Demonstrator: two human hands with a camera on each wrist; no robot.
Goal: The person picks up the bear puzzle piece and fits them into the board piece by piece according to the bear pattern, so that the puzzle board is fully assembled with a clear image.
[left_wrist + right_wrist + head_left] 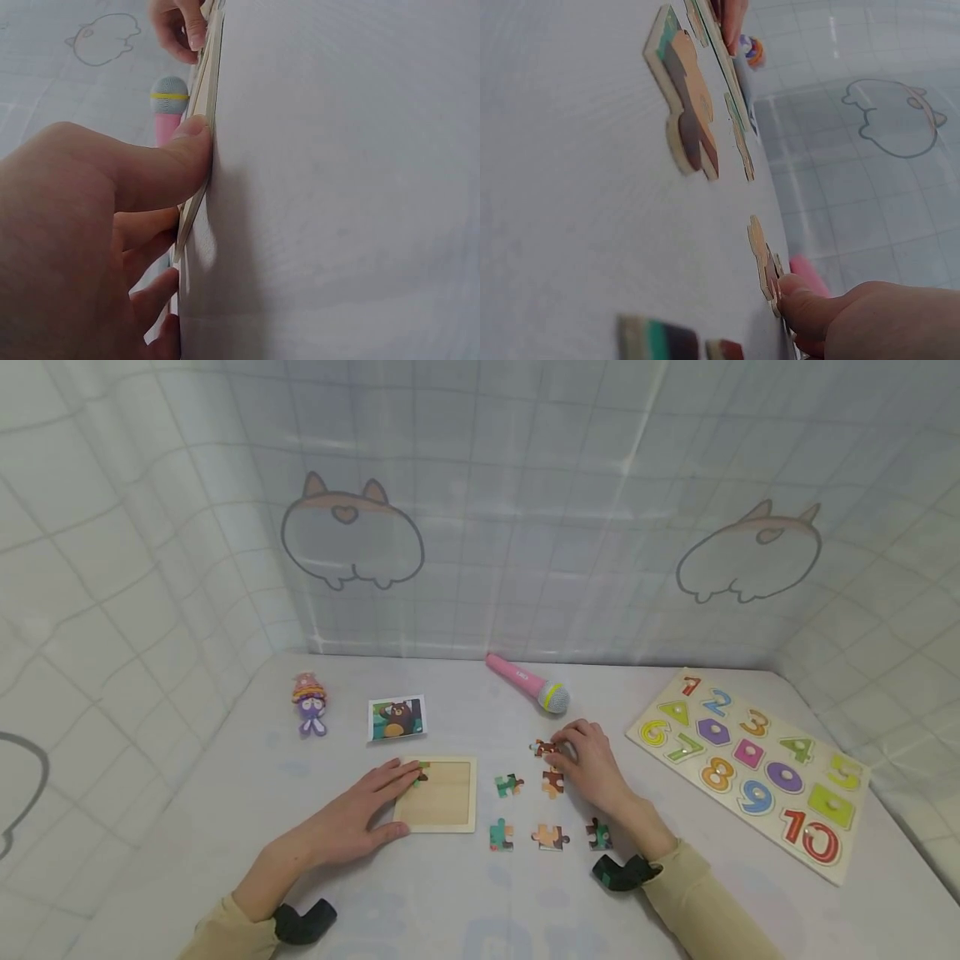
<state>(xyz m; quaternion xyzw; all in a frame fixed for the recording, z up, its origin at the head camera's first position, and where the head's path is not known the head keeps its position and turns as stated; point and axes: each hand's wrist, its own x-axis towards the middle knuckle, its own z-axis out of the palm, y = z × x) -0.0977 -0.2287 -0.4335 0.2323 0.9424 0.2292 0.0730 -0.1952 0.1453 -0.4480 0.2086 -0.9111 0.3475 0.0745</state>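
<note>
Head view: the right hand (pixel 592 760) rests its curled fingertips on a brown jigsaw piece (pixel 545 748), which lies just left of those fingertips, in front of the pink toy microphone (pixel 527 682). The wooden puzzle tray (pixel 438 794) sits well to the left of that piece, under the left hand (pixel 360 817), whose straight fingers press flat on its near-left corner beside 1 piece already seated. 5 loose pieces lie between the hands; the right hand is the nearer to all of them.

Left wrist view: the thumb (pixel 184 150) bears on the tray's thin pale edge (pixel 201 142), fingers spread, gripping nothing.

Right wrist view: the thumb (pixel 804 298) touches the piece's edge (pixel 765 264), a thin, lobed wooden tile; whether it is truly pinched I cannot tell.
</note>
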